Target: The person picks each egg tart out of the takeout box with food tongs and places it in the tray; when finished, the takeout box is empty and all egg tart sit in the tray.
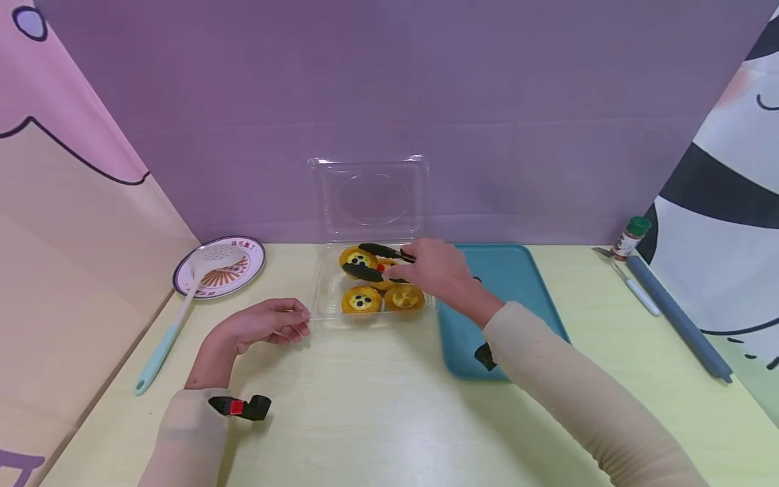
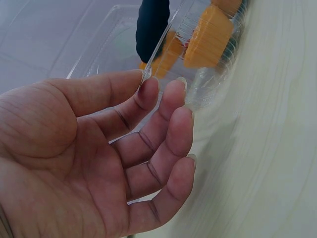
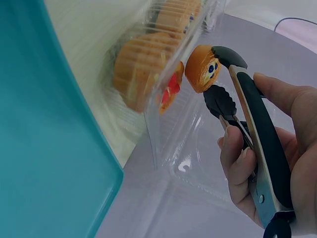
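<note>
Gripping black tongs, your right hand pinches a tart.
Tart sits over the clear box; your left hand, fingers relaxed, touches the box's corner.

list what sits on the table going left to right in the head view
plate with the slotted spatula lying on it → left hand → clear clamshell box of tarts → right hand holding tongs → teal tray → spice jar → grey roll

Four tarts, apparently, one clear box, one tray, one plate, one skimmer.
</note>
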The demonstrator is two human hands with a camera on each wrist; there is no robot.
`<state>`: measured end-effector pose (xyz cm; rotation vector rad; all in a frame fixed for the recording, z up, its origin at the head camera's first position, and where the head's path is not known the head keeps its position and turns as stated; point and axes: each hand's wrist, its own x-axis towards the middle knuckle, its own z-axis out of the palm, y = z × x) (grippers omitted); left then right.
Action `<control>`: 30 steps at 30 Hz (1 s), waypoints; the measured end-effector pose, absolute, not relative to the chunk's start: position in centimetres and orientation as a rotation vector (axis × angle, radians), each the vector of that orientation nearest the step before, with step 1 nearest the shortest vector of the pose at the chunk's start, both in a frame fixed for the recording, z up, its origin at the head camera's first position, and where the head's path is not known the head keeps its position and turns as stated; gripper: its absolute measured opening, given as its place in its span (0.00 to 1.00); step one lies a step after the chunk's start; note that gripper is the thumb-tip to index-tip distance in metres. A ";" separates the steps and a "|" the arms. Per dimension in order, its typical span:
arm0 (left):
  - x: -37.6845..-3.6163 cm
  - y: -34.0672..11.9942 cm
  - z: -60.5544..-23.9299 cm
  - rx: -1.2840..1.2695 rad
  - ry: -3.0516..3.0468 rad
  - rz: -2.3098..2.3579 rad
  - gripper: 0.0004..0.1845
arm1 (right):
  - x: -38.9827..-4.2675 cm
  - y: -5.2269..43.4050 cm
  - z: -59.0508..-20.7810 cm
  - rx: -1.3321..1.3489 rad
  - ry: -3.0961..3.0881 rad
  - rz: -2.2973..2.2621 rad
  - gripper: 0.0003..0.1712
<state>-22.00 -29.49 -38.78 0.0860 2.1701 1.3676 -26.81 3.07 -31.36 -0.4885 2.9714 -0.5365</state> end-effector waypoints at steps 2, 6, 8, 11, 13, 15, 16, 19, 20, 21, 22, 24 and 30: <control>-22.0 -29.5 -38.8 0.091 2.171 1.366 0.19 | -26.7 3.5 -31.2 -0.522 2.989 -0.542 0.31; -22.0 -29.6 -38.8 0.093 2.168 1.365 0.18 | -26.5 4.3 -30.7 -0.539 2.991 -0.561 0.32; -22.0 -29.6 -38.8 0.091 2.166 1.366 0.18 | -26.4 4.7 -30.4 -0.518 2.991 -0.577 0.37; -22.1 -29.6 -38.9 0.092 2.166 1.367 0.18 | -26.3 5.4 -30.1 -0.506 3.008 -0.585 0.38; -22.1 -29.6 -38.9 0.094 2.167 1.367 0.18 | -26.1 6.0 -29.9 -0.495 3.034 -0.580 0.39; -22.1 -29.5 -38.9 0.098 2.168 1.367 0.18 | -26.0 6.5 -29.7 -0.485 3.058 -0.577 0.38; -22.1 -29.5 -38.9 0.100 2.168 1.367 0.18 | -26.0 6.8 -29.6 -0.479 3.068 -0.571 0.38; -22.1 -29.5 -38.9 0.102 2.171 1.369 0.18 | -25.9 7.8 -29.3 -0.439 3.081 -0.574 0.39; -22.1 -29.5 -38.9 0.104 2.170 1.371 0.19 | -25.9 8.1 -29.2 -0.429 3.084 -0.578 0.39; -22.1 -29.5 -38.9 0.105 2.170 1.373 0.19 | -25.9 8.4 -29.2 -0.418 3.087 -0.577 0.40; -22.1 -29.5 -39.0 0.105 2.170 1.375 0.19 | -25.9 8.8 -29.1 -0.408 3.091 -0.580 0.40; -22.0 -29.5 -39.0 0.106 2.171 1.376 0.18 | -25.8 9.4 -29.0 -0.392 3.102 -0.588 0.40; -22.0 -29.6 -38.9 0.100 2.175 1.373 0.18 | -25.5 11.3 -28.4 -0.344 3.101 -0.622 0.40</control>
